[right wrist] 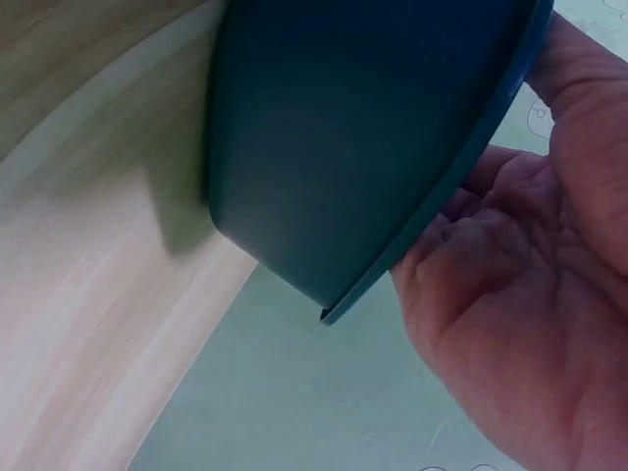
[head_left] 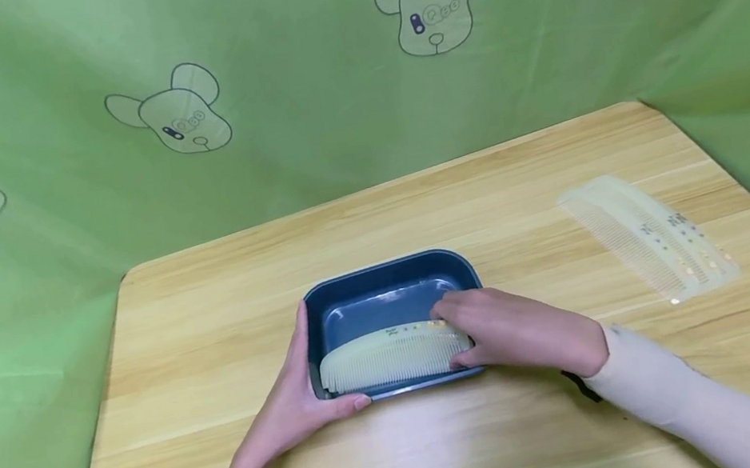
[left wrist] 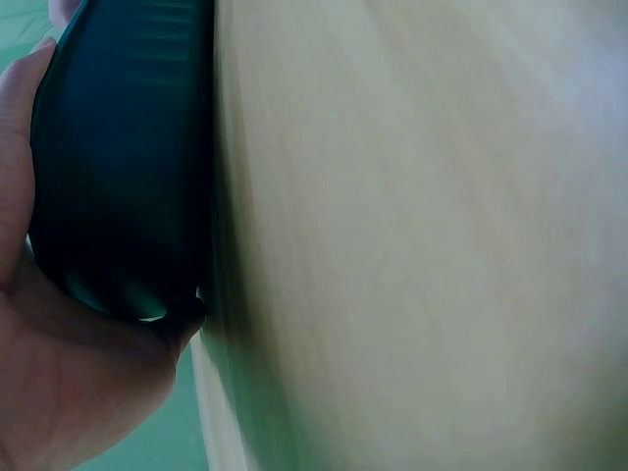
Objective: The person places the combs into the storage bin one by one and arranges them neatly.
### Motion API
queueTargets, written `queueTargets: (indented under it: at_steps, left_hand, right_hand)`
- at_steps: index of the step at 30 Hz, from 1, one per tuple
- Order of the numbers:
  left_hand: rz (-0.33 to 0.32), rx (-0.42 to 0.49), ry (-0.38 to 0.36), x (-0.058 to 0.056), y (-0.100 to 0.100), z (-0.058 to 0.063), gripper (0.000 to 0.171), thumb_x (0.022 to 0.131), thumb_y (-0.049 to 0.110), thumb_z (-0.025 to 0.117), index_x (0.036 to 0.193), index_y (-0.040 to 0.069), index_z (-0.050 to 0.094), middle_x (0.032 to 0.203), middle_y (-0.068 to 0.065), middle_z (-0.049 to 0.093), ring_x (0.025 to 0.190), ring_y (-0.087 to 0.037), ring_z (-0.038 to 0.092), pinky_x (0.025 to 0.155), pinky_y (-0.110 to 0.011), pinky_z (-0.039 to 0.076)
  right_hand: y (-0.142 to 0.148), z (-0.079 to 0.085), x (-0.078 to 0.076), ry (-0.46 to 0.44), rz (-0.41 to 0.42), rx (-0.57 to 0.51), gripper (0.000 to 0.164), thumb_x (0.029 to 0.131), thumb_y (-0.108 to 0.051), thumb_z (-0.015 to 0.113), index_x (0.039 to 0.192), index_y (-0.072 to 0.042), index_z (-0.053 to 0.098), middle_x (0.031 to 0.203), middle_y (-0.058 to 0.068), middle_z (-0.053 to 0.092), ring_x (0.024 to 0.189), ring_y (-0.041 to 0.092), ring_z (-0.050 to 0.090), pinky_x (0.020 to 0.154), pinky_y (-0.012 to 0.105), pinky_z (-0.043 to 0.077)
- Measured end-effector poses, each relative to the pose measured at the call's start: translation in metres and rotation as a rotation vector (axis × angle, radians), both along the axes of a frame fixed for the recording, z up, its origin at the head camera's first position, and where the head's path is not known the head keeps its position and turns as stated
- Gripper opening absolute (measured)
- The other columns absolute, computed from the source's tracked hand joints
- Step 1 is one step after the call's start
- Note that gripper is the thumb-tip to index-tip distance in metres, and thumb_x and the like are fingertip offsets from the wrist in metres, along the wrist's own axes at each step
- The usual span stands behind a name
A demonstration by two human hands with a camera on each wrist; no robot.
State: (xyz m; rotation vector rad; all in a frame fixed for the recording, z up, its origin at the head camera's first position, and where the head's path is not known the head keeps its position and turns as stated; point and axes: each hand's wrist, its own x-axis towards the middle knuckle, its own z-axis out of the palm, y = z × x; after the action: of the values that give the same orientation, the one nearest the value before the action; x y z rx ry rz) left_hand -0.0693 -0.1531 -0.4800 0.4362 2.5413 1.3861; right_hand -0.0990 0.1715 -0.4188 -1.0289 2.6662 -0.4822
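Observation:
A blue rectangular plastic box (head_left: 388, 271) stands on the table. Inside its near half is a pale green, translucent comb (head_left: 382, 358), teeth toward the front wall and small printed marks along its spine. My right hand (head_left: 516, 330) reaches over the box's right end and pinches the comb's right end between thumb and fingers. My left hand (head_left: 300, 395) holds the left end of the box, fingers along its side and thumb along the front rim. Both the left wrist view and the right wrist view show the outer wall of the box (left wrist: 128, 167); the comb is hidden there.
Overlapping pale translucent combs (head_left: 645, 238) with flower prints lie at the right of the wooden table (head_left: 214, 323). A green cloth (head_left: 311, 98) with printed bear heads hangs behind the table and at its sides.

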Motion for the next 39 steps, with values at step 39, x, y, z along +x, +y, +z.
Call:
queueTargets:
  at_steps: [39]
  left_hand:
    - [0.000, -0.006, -0.006, 0.000, 0.003, -0.002, 0.143, 0.069, 0.051, 0.094, 0.162, 0.041, -0.015, 0.172, 0.007, -0.008, 0.158, -0.022, 0.003, 0.123, -0.061, 0.014]
  right_hand:
    - [0.009, -0.002, -0.005, -0.015, 0.092, -0.052, 0.037, 0.081, -0.022, 0.089, 0.112, -0.012, 0.072, 0.103, -0.005, 0.063, 0.093, 0.011, 0.055, 0.083, 0.030, 0.055]
